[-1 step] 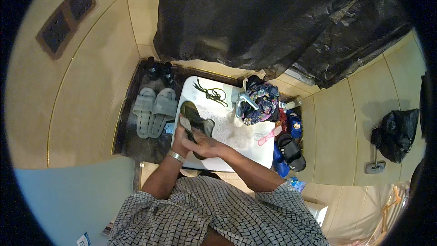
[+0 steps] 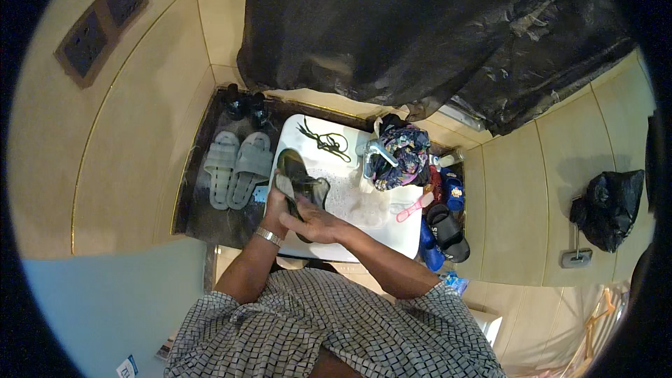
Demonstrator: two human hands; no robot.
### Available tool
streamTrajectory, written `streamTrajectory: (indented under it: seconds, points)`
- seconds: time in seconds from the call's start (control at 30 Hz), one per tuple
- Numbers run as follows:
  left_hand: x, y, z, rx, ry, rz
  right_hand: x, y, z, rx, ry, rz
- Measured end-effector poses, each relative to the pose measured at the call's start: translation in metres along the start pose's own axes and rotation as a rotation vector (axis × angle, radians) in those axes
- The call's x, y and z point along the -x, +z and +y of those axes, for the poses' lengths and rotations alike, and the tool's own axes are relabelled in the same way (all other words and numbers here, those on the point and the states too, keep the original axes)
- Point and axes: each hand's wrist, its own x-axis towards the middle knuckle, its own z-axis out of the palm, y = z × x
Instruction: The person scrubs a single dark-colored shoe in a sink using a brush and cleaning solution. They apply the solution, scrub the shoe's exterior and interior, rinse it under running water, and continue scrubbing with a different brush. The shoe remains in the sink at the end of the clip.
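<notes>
Over the white sink basin (image 2: 402,234) I hold a dark olive sandal (image 2: 292,162) with a wide strap, tilted, its toe end away from me. My left hand (image 2: 276,203) grips it along its left side, wrist banded by a metal watch. Closed around its near part, my right hand (image 2: 316,225) lies against the left; some of its fingers are hidden. A pale greyish patch shows on the sandal beside the left hand. Suds and wet spots cover the basin floor. A pink-handled brush (image 2: 413,208) lies at the basin's right side. Dark laces (image 2: 327,143) rest on the back ledge.
A silver faucet (image 2: 381,154) stands at the back, with bunched floral cloth (image 2: 406,157) behind it. Grey slippers (image 2: 238,168) sit left on the dark counter. Black slides (image 2: 448,231) and blue footwear (image 2: 430,248) are at right. Black plastic sheeting (image 2: 392,35) hangs above.
</notes>
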Motion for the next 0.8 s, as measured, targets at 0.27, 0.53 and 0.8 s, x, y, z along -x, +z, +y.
streamTrajectory:
  seconds: [0.27,0.53,0.8]
  points:
    - [0.01,0.021,-0.017,0.004,0.023,-0.071,-0.04,-0.02,0.001,-0.053,0.392,-0.067]
    - [-0.004,0.008,-0.024,0.094,0.064,-0.031,-0.029,-0.037,-0.031,0.112,0.308,-0.171]
    - [-0.003,-0.013,0.012,0.141,-0.08,-0.057,-0.005,-0.012,-0.024,0.027,-0.048,-0.063]
